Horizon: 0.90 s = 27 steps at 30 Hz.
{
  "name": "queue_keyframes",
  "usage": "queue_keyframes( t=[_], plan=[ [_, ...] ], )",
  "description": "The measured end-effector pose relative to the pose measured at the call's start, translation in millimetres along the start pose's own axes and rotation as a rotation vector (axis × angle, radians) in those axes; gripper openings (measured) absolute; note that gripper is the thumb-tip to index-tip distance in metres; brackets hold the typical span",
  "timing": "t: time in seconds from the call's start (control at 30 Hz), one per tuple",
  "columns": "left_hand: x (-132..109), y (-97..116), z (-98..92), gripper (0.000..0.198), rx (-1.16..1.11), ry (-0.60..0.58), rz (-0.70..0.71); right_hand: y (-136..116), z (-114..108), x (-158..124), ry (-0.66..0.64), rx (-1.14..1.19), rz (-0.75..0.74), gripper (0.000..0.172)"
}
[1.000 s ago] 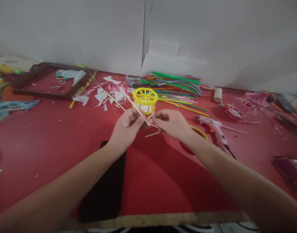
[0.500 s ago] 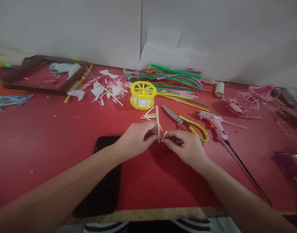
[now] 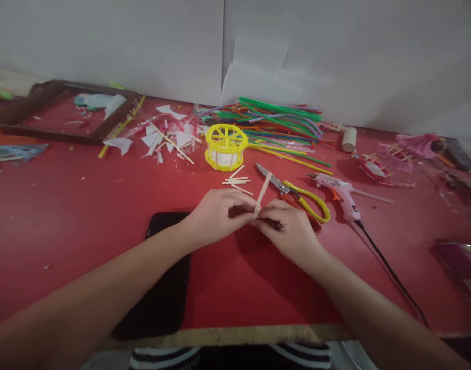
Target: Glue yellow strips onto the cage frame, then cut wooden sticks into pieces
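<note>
A thin pale wooden stick (image 3: 263, 192) slants up out of my fingers, leaning right at its top. My left hand (image 3: 220, 216) pinches it near its lower end. Close against those fingertips, my right hand (image 3: 291, 228) is also pinched at the stick's base; a short stick piece that it held is hidden now. Just beyond lie several short cut sticks (image 3: 237, 181). Scissors (image 3: 297, 195) with yellow handles rest behind my right hand. Further back stands a round yellow frame (image 3: 225, 146) with spokes on top, small sticks as posts and white inside.
A pink glue gun (image 3: 341, 194) with a black cord lies right. Pipe cleaners (image 3: 277, 121) are heaped at the back wall, beside paper scraps (image 3: 175, 136). A black phone-like slab (image 3: 169, 288) is partly under my left forearm. A brown frame (image 3: 54, 134) sits far left.
The long stick has tilted from upright to the right. My hands have come together at its base, and the short piece in my right fingers has gone out of sight.
</note>
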<state>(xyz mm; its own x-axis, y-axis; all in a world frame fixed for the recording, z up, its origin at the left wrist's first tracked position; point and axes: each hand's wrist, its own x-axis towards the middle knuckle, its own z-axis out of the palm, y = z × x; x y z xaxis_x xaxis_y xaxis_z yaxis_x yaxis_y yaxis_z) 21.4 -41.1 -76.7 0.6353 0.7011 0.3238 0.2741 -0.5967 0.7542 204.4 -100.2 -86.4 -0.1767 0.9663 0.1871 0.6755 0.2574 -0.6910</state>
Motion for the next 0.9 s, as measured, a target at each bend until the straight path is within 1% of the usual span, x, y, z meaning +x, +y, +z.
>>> queue_keyframes(
  t=[0.07,0.13,0.23,0.3,0.37,0.5,0.53,0.6,0.67,0.77,0.83,0.9],
  plan=[
    [0.5,0.7,-0.2,0.005,-0.048,0.001,-0.074,-0.4,0.6,0.3,-0.005,-0.005,-0.013,0.011],
    [1.8,0.8,-0.2,0.004,-0.095,0.006,-0.113,-1.4,1.3,1.0,-0.001,-0.003,-0.019,0.012],
    [3.6,0.0,0.7,0.006,-0.114,0.024,-0.094,-2.9,2.4,1.8,0.011,-0.007,-0.022,0.013],
    [3.5,-0.1,1.8,0.006,-0.075,0.025,-0.066,-3.4,3.1,1.6,0.018,-0.008,-0.019,0.013],
    [2.1,0.9,2.8,0.003,-0.051,0.044,-0.078,-3.5,3.9,0.9,0.024,-0.005,-0.011,0.011],
    [-2.7,4.0,4.4,0.03,-0.143,0.093,-0.175,-3.3,4.8,-1.1,0.039,0.003,0.015,0.009],
    [-3.6,4.0,4.6,0.033,-0.168,0.093,-0.188,-3.3,4.8,-1.3,0.04,0.003,0.019,0.009],
    [-4.8,2.8,4.9,0.033,-0.213,0.09,-0.188,-3.5,4.5,-1.3,0.036,0.002,0.022,0.009],
    [-4.8,0.6,4.6,0.027,-0.214,0.099,-0.138,-3.8,3.8,-0.7,0.022,0.005,0.023,0.01],
    [-3.1,-2.0,2.7,0.013,-0.064,0.113,0.011,-4.5,3.0,0.6,-0.008,0.007,0.028,0.011],
    [-1.6,-2.4,0.9,0.007,0.027,0.095,0.1,-4.7,2.6,1.2,-0.015,0.003,0.028,0.011],
    [-0.5,-2.5,-0.3,0.001,0.051,0.072,0.156,-4.7,2.5,1.5,-0.012,0.003,0.024,0.011]
  ],
)
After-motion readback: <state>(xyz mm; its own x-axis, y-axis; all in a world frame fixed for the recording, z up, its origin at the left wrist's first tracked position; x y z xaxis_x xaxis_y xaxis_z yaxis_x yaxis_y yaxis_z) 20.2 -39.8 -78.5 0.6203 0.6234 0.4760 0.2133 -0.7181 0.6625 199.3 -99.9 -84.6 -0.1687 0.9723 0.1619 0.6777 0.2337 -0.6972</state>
